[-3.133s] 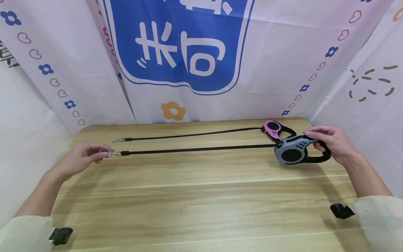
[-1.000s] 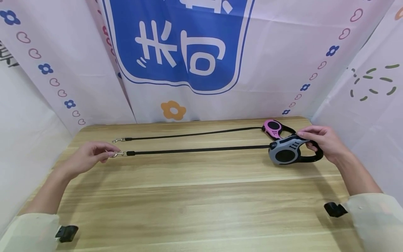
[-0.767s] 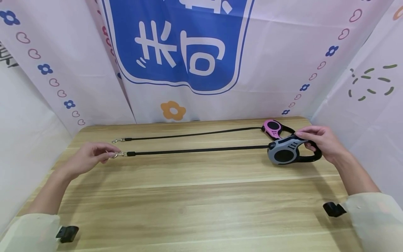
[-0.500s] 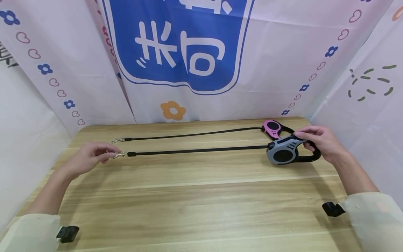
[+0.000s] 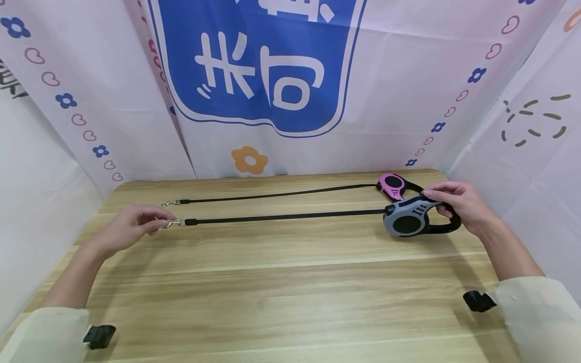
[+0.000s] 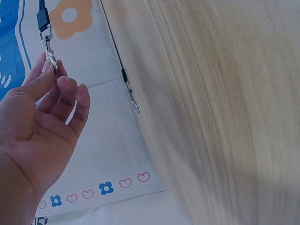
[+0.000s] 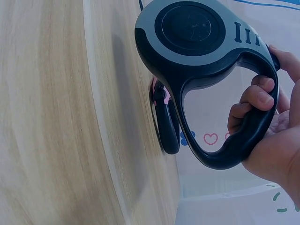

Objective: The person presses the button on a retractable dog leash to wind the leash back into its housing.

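A grey and black retractable dog leash (image 5: 405, 223) is held above the table, its black strap (image 5: 286, 217) stretched almost level between my hands. My right hand (image 5: 463, 205) grips the black loop handle (image 7: 255, 126), fingers curled through it and thumb near the top button. My left hand (image 5: 129, 229) pinches the silver snap hook (image 6: 50, 56) at the strap's end between thumb and fingers. Behind it, a pink and black retractable leash (image 5: 391, 185) lies on the table with its strap drawn out leftward to a silver hook (image 5: 171, 203).
The wood-grain table (image 5: 272, 307) reaches back to a white printed cloth (image 5: 395, 91) with a blue panel. Cloth walls also stand at left and right. Black wrist cameras (image 5: 100, 336) sit by both sleeves.
Compared with three seconds ago, my right hand with the grey leash has shifted left, and my left hand with the hook has come right. The strap between them is shorter. The pink leash stays put.
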Demonstrator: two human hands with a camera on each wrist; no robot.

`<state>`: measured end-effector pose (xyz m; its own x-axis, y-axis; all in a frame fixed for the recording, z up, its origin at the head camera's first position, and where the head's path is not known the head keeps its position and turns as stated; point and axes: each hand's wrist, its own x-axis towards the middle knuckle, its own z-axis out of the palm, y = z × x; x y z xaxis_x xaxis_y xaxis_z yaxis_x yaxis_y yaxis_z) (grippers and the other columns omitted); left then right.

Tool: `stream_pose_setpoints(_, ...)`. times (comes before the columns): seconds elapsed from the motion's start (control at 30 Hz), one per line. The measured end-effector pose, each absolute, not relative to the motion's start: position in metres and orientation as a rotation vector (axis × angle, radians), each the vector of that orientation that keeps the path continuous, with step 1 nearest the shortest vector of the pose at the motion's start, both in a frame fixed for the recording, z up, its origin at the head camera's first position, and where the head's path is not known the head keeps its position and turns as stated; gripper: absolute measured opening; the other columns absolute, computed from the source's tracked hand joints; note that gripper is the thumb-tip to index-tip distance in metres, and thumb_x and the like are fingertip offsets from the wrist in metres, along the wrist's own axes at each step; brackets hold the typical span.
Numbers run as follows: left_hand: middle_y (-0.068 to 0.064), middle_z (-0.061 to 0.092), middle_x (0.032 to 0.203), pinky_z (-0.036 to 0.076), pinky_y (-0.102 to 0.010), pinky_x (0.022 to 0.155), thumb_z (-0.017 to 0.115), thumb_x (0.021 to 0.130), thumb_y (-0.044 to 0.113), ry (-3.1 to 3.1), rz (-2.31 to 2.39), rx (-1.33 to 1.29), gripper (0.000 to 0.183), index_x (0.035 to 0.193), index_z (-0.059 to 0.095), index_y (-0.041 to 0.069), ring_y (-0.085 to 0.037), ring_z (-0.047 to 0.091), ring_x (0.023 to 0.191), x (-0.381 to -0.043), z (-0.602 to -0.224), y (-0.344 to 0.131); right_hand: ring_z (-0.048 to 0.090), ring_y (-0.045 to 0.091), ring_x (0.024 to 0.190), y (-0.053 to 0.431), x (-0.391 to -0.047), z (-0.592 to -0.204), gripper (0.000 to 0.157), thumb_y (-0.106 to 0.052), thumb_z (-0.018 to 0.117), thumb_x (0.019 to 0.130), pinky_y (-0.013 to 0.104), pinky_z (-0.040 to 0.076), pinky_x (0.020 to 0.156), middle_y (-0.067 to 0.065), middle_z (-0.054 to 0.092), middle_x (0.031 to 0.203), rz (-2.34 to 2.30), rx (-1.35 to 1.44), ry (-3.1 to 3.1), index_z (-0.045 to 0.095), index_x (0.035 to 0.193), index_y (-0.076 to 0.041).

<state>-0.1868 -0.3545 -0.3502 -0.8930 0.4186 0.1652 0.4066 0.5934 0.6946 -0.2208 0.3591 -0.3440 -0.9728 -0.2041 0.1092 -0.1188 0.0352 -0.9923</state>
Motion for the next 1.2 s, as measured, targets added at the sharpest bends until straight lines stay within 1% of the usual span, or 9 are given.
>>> stream_pose_setpoints(0.33, 0.0, 0.057, 0.075, 0.043, -0.033, 0.053, 0.061, 0.102, -0.003, 2.803, 1.203, 0.71, 0.018, 0.113, 0.074, 0.0, -0.019, 0.051, 0.066, -0.1856, -0.3499, -0.3546, 0.049, 0.004, 0.048, 0.3581, -0.2207, -0.344, 0.027, 0.001, 0.061, 0.102, 0.019, 0.04, 0.046, -0.004, 0.071, 0.074, -2.107, -0.36, 2.216, 0.082, 0.092, -0.014)
stream_pose_setpoints(0.53, 0.0, 0.061, 0.078, 0.044, -0.033, 0.054, 0.061, 0.102, -0.003, 2.811, 1.212, 0.698, 0.018, 0.113, 0.074, -0.001, -0.018, 0.052, 0.067, -0.186, -0.3503, -0.3535, 0.049, 0.005, 0.049, 0.3574, -0.2218, -0.3442, 0.027, 0.001, 0.062, 0.102, 0.019, 0.04, 0.046, -0.004, 0.069, 0.074, -2.12, -0.347, 2.217, 0.082, 0.092, -0.014)
stream_pose_setpoints(0.83, -0.007, 0.061, 0.079, 0.045, -0.033, 0.053, 0.061, 0.102, -0.003, 2.786, 1.227, 0.683, 0.018, 0.115, 0.073, -0.002, -0.019, 0.053, 0.067, -0.1877, -0.3515, -0.3521, 0.048, 0.006, 0.049, 0.3505, -0.2255, -0.3463, 0.026, 0.003, 0.062, 0.101, 0.02, 0.039, 0.046, -0.003, 0.07, 0.074, -2.139, -0.315, 2.19, 0.082, 0.092, -0.012)
stream_pose_setpoints(1.2, -0.002, 0.059, 0.077, 0.043, -0.032, 0.052, 0.059, 0.101, -0.008, 2.779, 1.246, 0.687, 0.018, 0.114, 0.071, -0.005, -0.018, 0.051, 0.066, -0.1901, -0.3545, -0.3538, 0.048, 0.006, 0.049, 0.3496, -0.2254, -0.3479, 0.029, 0.003, 0.06, 0.102, 0.02, 0.039, 0.047, -0.002, 0.068, 0.071, -2.137, -0.317, 2.19, 0.082, 0.089, -0.012)
